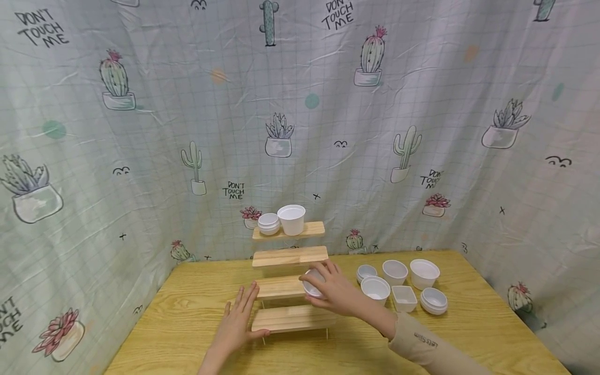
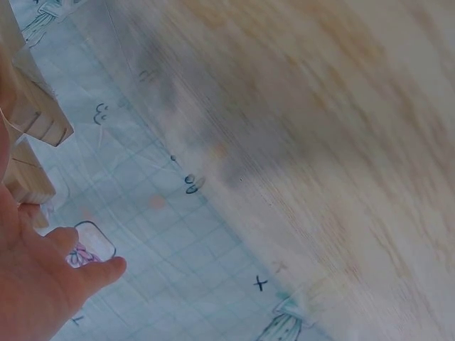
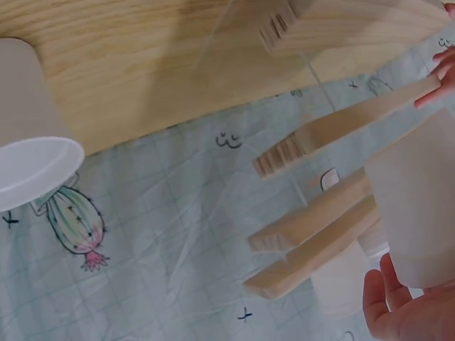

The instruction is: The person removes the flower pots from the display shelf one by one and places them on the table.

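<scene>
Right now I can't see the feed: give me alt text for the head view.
A person's right hand holds a small white cup at the second-lowest step of a four-tier wooden shelf, while the left hand rests flat by the lowest step. Two white cups stand on the top step, and six more stand on the yellow table at right.

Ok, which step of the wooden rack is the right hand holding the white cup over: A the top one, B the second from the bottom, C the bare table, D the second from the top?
B: the right hand grips the white cup at the second step from the bottom of the wooden rack.
</scene>
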### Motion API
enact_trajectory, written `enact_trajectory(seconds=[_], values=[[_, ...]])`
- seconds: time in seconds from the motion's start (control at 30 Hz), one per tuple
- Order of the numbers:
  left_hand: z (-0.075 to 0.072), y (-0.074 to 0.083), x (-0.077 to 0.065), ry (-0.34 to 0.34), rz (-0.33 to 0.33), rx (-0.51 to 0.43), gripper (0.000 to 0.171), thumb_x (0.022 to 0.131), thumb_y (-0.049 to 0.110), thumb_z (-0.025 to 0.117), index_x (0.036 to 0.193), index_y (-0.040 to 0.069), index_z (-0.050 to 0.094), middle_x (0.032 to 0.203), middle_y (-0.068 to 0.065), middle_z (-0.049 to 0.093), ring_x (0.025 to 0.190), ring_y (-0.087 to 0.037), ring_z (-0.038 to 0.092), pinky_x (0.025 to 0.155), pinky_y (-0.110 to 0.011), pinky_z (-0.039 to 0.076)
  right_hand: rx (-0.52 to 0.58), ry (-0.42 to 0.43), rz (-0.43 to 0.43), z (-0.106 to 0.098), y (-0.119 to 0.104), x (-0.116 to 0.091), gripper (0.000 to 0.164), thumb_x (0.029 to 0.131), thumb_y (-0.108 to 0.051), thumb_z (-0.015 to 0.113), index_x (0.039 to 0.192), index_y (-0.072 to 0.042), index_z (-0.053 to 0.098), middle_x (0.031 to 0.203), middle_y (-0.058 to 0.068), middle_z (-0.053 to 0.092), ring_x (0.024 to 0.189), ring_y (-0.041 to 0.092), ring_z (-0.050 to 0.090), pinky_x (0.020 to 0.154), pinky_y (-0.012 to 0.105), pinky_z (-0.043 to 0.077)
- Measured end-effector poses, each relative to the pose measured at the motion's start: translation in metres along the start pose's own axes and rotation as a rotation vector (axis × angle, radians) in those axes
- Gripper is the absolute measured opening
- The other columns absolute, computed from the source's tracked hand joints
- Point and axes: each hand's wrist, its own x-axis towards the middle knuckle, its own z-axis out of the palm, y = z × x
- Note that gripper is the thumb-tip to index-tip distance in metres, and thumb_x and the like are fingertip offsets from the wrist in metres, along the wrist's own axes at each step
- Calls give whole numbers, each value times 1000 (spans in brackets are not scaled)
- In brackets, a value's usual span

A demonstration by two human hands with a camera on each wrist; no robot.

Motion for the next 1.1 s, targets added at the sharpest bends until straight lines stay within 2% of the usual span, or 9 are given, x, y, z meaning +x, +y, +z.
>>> enact_trajectory(seconds=[0.07,0.33,0.57,0.67,0.83,0.93,1.1], values=[[0,0,0,5,3,0,108,58,61,68,143,14,19,151,0,14,133,-40,22,94,-69,27,3,8,1,0,1,-6,38,89,-49,44,119,-27,50,123,4,45,102,19,39,81,39,40],[0,1,0,9,6,4,108,59,62,67,143,14,20,150,-2,16,133,-39,22,93,-69,27,-50,96,12,-2,11,-28,40,79,-38,64,115,-25,54,118,5,50,97,21,44,75,39,43],[-1,2,0,-18,-17,-11,108,58,60,68,143,14,19,151,-1,15,134,-39,19,95,-69,25,-74,108,29,-3,21,-50,41,76,-33,67,115,-24,56,116,5,51,96,21,45,75,41,43],[-2,2,0,-17,-16,-12,108,59,60,68,143,14,19,151,-1,15,134,-40,19,95,-69,25,-82,134,22,-4,25,-58,37,80,-36,64,113,-23,57,114,6,52,96,22,45,77,43,42],[-2,3,0,-13,-11,-11,108,59,60,68,143,14,19,151,-1,15,134,-39,19,95,-69,25,-110,164,30,-6,33,-71,37,89,-48,43,113,-23,57,113,6,52,97,24,45,77,44,41],[-2,3,0,-13,-10,-9,108,59,60,68,143,14,19,151,-1,15,133,-40,20,95,-69,26,-110,157,47,-8,36,-78,34,87,-45,50,113,-24,57,113,5,52,96,23,44,76,43,41],[-1,3,0,-7,-8,-9,108,58,59,69,143,13,20,150,-2,17,133,-39,21,95,-69,25,-129,133,57,-11,39,-88,40,75,-34,68,112,-24,57,112,4,52,95,21,43,73,41,40]])
